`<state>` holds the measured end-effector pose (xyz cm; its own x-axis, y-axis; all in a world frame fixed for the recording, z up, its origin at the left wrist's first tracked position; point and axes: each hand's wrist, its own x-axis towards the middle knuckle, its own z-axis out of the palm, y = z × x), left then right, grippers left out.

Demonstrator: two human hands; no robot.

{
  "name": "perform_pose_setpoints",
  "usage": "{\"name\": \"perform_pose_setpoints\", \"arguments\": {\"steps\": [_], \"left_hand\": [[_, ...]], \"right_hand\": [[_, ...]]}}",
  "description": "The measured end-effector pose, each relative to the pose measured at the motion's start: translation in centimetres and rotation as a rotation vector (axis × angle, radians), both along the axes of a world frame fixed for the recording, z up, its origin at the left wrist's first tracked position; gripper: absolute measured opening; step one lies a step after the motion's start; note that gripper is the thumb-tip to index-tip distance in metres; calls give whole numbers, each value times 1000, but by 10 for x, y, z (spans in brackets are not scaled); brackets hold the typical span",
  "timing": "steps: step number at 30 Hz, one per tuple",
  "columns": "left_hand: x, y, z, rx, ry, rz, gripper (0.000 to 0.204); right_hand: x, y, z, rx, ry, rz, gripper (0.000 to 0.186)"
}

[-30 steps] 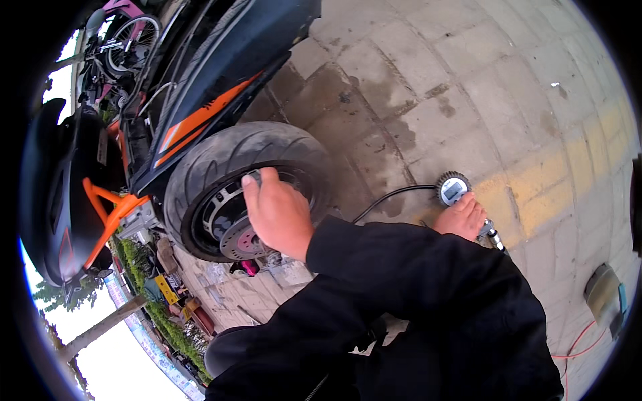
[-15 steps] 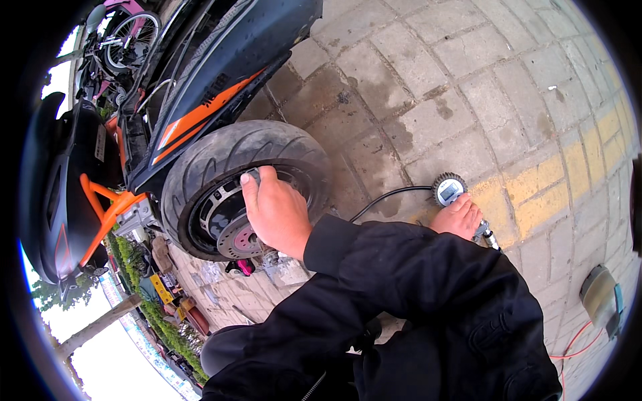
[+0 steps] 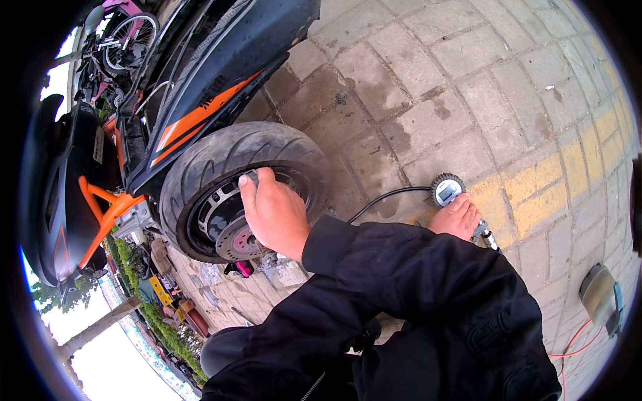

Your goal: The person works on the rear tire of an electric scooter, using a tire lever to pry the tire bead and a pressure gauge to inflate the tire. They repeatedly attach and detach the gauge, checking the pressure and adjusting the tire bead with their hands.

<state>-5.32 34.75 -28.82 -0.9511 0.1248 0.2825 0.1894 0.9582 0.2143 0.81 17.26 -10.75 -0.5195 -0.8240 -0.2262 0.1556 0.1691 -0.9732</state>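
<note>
My arms cross, the right sleeve over the left. At left, my right hand (image 3: 275, 217) reaches into a scooter's wheel (image 3: 217, 184), thumb and fingers pinched on a small dark fitting (image 3: 251, 176) by the rim; most of it is hidden by the hand. Inside the wheel is a round brake disc (image 3: 237, 242). At right, my left hand (image 3: 456, 218) grips a tyre inflator gauge (image 3: 447, 191) with a round dial and small screen. A black hose (image 3: 384, 200) runs from the gauge leftward and disappears behind my right sleeve.
The black and orange scooter (image 3: 200, 107) fills the upper left. Grey paving with a yellow strip (image 3: 535, 177) spreads right. A red-orange hose (image 3: 576, 347) lies near a dark boxy object (image 3: 598, 294) at lower right. A pink bicycle (image 3: 130, 40) stands behind, and a hedge (image 3: 157, 317) lines the lower left.
Both hands keep their holds with almost no movement. The whole view has shifted only slightly.
</note>
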Motion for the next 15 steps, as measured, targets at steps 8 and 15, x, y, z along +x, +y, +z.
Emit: {"name": "perform_pose_setpoints", "arguments": {"steps": [8,15], "left_hand": [[-1,1,3,3,-32,5,36],[-1,1,3,3,-24,13,35]], "right_hand": [[0,0,-2,-10,1,-15,39],[-1,1,0,-6,-4,-13,40]]}}
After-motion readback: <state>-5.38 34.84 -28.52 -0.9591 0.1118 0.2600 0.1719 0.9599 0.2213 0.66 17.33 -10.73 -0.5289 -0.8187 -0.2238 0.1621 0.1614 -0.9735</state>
